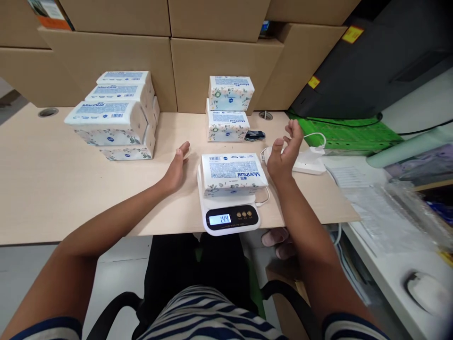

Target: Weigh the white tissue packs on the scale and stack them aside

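Note:
A pack of tissues (231, 172) lies flat on a white digital scale (231, 221), whose lit display shows digits. To the left of the pack, my left hand (176, 169) is held with its fingers extended, touching nothing. My right hand (286, 153) is raised just right of the pack, fingers loosely curled and apart from the thumb, and it holds nothing. Behind the scale, more tissue packs (228, 125) are stacked against the boxes. A larger stack of the same packs (109, 115) stands at the back left of the table.
Cardboard boxes (113, 66) form a wall behind the table (71, 193). A white power strip (309, 160) with cables sits beyond my right hand, near a green crate (347, 134). A small dark item (255, 135) lies beside the middle stack. A white mouse (428, 292) rests on the right-hand desk.

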A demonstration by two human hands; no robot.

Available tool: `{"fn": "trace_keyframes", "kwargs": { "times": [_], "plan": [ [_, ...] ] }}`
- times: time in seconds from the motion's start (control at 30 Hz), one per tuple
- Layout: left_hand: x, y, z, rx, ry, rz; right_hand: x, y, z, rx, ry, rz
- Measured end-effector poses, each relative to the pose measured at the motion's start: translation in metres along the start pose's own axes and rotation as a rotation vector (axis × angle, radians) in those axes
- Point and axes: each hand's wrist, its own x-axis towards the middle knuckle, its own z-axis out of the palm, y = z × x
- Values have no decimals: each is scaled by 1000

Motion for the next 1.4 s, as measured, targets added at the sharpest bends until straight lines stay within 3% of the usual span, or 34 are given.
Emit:
{"fn": "trace_keyframes", "kwargs": {
  "times": [0.2, 0.63, 0.93, 1.03, 1.13, 1.23, 1.33, 1.4],
  "plan": [
    [-1, 2, -1, -13, 49, -22, -4, -7, 3, 23, -10, 84],
    [-12, 4, 0, 13, 105, -27, -8, 12, 16, -31, 22, 59],
    [-17, 8, -2, 82, 91, -4, -10, 2, 21, -33, -31, 77],
    [-25, 15, 0, 102, 58, 29, -5, -13, 18, 2, -18, 116],
    [-53, 26, 6, 80, 71, 69, -12, -44, 2, 153, -28, 232],
    [-91, 37, 16, 19, 108, 52, -43, -83, -24, 429, -251, 492],
    [-111, 47, 29, 1, -93, -32, -75, -112, -41, 535, -482, 569],
    [-101, 57, 38, -14, -212, 3, -79, -124, -40, 499, -498, 540]
  ]
}}
